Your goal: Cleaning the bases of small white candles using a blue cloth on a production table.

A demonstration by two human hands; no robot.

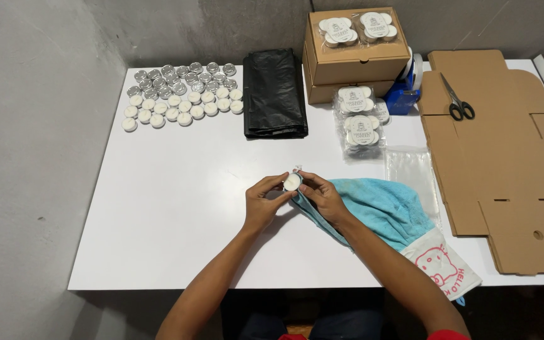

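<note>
Both hands, left hand (263, 200) and right hand (322, 195), hold a tealight candle (292, 182) between their fingertips, each grip closed on it.

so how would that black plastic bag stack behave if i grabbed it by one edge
The black bag stack is folded, glossy film, so it would likely flop and sag instead of lifting flat. The shiny surface suggests the layers could slide apart and slip in the grip. It looks thin for its spread, so probably light, and a push would likely bunch it on the white table.

Left hand (264, 203) and right hand (322, 196) meet, fingers curled, forearms angled inward.
</note>
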